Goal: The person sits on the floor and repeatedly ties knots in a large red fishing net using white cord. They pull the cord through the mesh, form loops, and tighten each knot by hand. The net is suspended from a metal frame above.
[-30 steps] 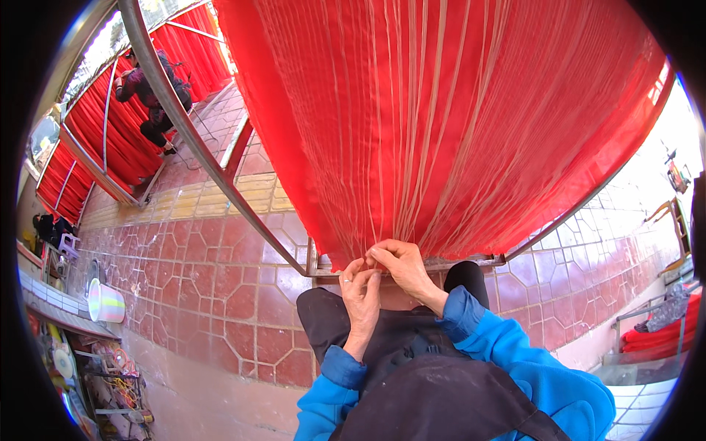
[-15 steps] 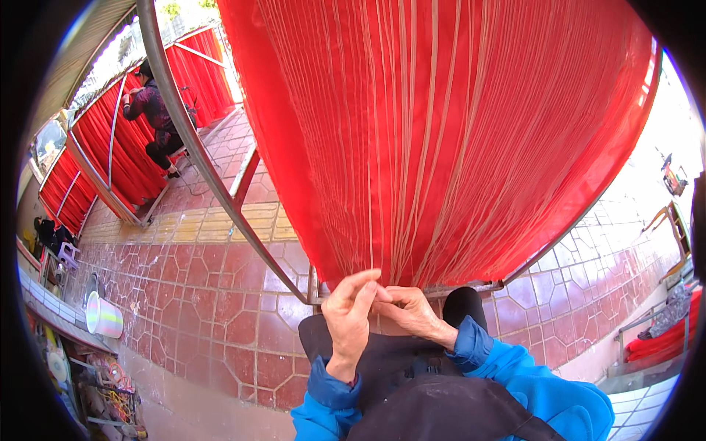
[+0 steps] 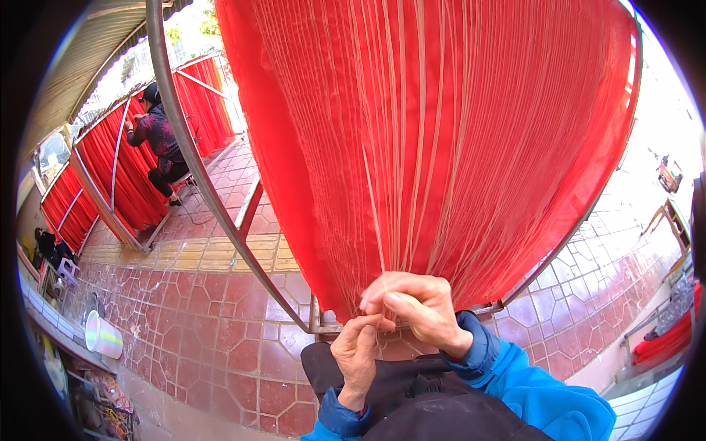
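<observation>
Many long pale threads (image 3: pixel 401 169) hang in front of a red cloth (image 3: pixel 294 213) and draw together toward my hands. One thicker bundle of threads (image 3: pixel 373 206) runs down to my fingers. My right hand (image 3: pixel 423 305) is closed in a pinch around the lower end of these threads, just below the cloth's bottom edge. Lower and to its left, my left hand (image 3: pixel 358 356) pinches thumb against forefinger on fine thread ends, with its fingertips close to the right hand's. The very tips overlap, so the exact knotting or crossing of threads there is hidden.
A curved metal frame (image 3: pixel 198 165) borders the cloth. At the left a person (image 3: pixel 158 136) sits by more red hangings (image 3: pixel 121 176). A white bucket (image 3: pixel 103 336) stands on the tiled floor (image 3: pixel 213 316). Shelves with clutter (image 3: pixel 107 400) fill the lower left; red fabric (image 3: pixel 662 345) lies at the right.
My right hand has risen and turned over above the left, its fingers now round the threads. My left hand has dropped lower. The thread bundle slants more to the right.
</observation>
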### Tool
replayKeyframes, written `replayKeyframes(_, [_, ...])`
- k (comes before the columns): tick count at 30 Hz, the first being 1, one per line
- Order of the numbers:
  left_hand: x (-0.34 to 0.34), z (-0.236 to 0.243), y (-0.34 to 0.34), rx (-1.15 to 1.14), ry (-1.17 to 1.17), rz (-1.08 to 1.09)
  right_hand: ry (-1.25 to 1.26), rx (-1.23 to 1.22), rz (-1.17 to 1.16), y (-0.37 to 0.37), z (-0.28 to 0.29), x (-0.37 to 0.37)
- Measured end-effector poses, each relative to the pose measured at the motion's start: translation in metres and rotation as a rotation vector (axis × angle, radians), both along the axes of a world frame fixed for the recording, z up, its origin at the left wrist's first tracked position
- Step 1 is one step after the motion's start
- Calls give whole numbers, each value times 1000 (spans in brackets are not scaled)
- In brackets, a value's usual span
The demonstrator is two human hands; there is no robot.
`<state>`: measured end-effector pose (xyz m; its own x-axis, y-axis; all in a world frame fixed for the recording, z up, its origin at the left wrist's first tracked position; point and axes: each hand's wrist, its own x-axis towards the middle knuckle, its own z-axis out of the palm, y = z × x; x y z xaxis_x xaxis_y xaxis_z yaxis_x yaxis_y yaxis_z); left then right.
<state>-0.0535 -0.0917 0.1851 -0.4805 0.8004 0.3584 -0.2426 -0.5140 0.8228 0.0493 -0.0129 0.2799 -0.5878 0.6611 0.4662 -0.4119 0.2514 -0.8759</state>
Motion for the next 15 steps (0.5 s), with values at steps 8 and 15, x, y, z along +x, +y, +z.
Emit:
replayKeyframes(8, [-20, 43, 17, 153, 147, -66, 302, 220, 380, -23, 32, 22])
replayKeyframes(15, [-26, 117, 11, 374, 350, -213, -150, 327, 326, -23, 25, 11])
